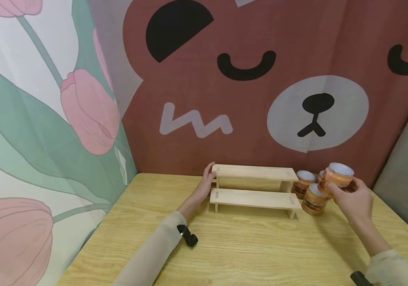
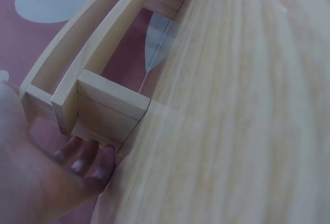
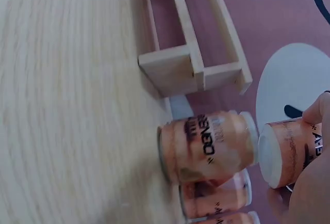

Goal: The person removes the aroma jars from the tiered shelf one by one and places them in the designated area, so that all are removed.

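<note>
A two-tier wooden shelf [image 1: 255, 197] stands on the table. My left hand [image 1: 204, 186] grips its left end, fingers bent against the end piece [image 2: 105, 105] in the left wrist view; part of the thumb is out of that view. My right hand [image 1: 359, 200] holds an orange can [image 1: 339, 177] with a pale top, raised above the table. Just below it stands a similar can [image 1: 314, 203] with dark lettering; in the right wrist view the held can [image 3: 290, 152] lies very close to this standing can's [image 3: 209, 144] top. Whether they touch I cannot tell.
More orange cans, one of them [image 1: 302, 184] visible beside the shelf's right end, stand behind the front can, partly hidden. The wood-grain table [image 1: 246, 246] reaches back to a curtain with a bear print [image 1: 196, 91]. A tulip-print curtain [image 1: 46, 159] hangs at left.
</note>
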The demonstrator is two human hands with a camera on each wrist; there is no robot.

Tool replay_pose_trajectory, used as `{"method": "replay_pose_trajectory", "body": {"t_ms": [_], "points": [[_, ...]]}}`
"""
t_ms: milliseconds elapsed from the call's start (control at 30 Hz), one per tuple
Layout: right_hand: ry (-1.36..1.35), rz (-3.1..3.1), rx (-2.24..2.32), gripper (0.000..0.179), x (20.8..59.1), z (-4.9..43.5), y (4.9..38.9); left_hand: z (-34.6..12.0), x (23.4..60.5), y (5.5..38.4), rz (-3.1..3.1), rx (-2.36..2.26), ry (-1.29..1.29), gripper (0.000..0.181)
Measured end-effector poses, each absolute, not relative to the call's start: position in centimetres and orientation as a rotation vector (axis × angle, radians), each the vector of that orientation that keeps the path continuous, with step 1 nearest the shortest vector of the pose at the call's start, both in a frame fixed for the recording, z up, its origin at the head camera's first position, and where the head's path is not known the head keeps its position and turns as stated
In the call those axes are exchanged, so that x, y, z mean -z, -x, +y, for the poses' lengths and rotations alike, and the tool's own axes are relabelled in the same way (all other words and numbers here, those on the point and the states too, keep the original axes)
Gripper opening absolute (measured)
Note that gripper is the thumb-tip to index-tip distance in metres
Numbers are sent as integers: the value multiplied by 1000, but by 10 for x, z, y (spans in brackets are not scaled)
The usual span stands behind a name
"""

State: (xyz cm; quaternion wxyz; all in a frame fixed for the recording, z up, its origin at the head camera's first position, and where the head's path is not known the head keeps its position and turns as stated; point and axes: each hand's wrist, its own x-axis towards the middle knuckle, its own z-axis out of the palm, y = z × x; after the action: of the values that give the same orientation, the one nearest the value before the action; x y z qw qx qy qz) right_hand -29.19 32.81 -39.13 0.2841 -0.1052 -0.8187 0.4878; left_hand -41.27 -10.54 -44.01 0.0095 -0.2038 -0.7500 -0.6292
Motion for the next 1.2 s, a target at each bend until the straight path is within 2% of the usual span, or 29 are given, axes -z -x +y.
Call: {"method": "replay_pose_trajectory", "body": {"t_ms": [367, 600, 700, 933, 1200], "points": [[368, -2177, -1323, 76, 405, 354, 301, -106, 444, 416, -2336, 1956, 658, 65], [455, -2187, -1288, 80, 410, 365, 303, -106, 446, 418, -2337, 1956, 656, 59], [440, -2220, -1260, 81, 415, 371, 303, -106, 445, 419, -2332, 1964, 652, 58], [332, -2314, -1136, 64, 428, 375, 307, -107, 443, 415, -2334, 1968, 668, 62], [358, -2405, -1089, 73, 437, 377, 309, -107, 442, 415, -2344, 1962, 666, 62]]}}
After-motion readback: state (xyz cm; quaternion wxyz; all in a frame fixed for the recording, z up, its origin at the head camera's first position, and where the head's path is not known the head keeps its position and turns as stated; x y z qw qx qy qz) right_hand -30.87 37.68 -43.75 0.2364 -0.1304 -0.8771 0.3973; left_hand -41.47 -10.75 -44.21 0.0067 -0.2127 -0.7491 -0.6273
